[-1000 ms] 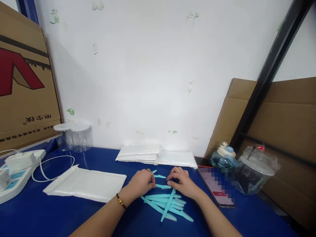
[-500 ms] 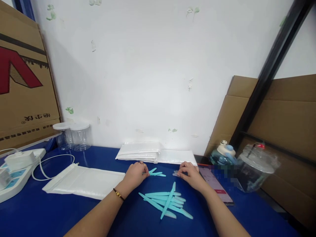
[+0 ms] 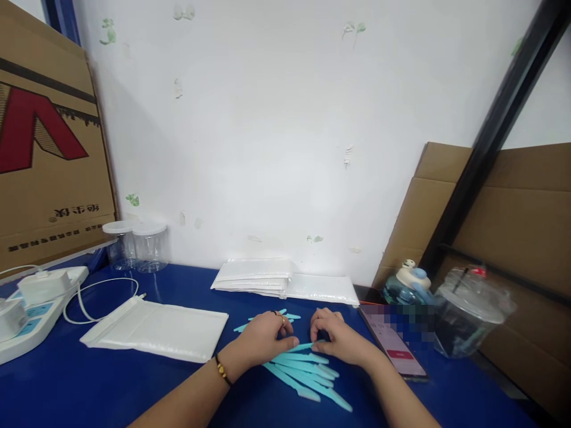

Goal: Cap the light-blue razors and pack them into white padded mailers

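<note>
A fanned pile of teal eyebrow razors (image 3: 298,373) lies on the blue table in front of me. Just above the pile, a single teal eyebrow razor (image 3: 302,347) spans the gap between my hands. My right hand (image 3: 332,336) pinches its right end between thumb and fingers. My left hand (image 3: 270,337), fingers curled and thumb pointing right, closes over its left end, which is hidden. Behind the left hand a smaller group of teal razors (image 3: 291,317) sticks out, partly covered.
White padded mailers (image 3: 252,274) are stacked against the wall, and another mailer (image 3: 165,327) lies at left. A phone (image 3: 397,345), a glass teapot-like vessel (image 3: 407,285) and a bagged cup (image 3: 468,309) stand right. Lidded clear jars (image 3: 150,249) and a power strip (image 3: 44,315) are left.
Both hands have come nearer to me, from the back razors to the front pile. The razor that lay across the pile has been lifted off and is now between my hands.
</note>
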`<state>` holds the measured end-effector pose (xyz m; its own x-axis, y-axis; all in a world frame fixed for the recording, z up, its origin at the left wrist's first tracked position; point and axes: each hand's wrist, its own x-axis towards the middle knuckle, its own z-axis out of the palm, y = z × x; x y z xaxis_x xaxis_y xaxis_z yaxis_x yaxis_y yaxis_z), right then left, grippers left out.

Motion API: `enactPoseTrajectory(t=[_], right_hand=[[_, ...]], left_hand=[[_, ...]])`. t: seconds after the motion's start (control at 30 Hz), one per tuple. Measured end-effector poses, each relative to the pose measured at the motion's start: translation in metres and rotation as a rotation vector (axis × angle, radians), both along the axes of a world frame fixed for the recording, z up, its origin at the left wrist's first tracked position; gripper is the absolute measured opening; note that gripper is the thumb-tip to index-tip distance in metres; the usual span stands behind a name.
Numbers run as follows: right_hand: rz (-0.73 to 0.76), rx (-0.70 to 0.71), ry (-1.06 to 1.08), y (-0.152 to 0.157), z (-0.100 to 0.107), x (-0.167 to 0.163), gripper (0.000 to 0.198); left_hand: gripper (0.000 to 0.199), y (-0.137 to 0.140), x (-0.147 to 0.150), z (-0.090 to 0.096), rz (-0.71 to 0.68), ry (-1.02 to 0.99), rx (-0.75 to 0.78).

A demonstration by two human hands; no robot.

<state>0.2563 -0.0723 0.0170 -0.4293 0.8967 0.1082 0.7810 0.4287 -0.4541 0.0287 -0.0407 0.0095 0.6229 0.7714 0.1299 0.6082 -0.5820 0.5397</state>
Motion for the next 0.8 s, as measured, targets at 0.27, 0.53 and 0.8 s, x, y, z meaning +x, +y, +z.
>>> enactPoseTrajectory(t=[0.27, 0.53, 0.8], right_hand=[[-0.043, -0.083, 0.291, 0.006, -0.006, 0.000, 0.010], [-0.198, 0.106, 0.216, 0.016, -0.011, 0.032, 0.011], [0.001, -0.122, -0.003, -0.009, 0.001, 0.002, 0.017]], left_hand=[[0.016, 0.005, 0.001, 0.005, 0.012, 0.165, 0.134], [0.016, 0.029, -0.026, -0.001, 0.198, 0.198, 0.239], [0.021, 0.008, -0.016, 0.006, -0.003, 0.093, 0.119]])
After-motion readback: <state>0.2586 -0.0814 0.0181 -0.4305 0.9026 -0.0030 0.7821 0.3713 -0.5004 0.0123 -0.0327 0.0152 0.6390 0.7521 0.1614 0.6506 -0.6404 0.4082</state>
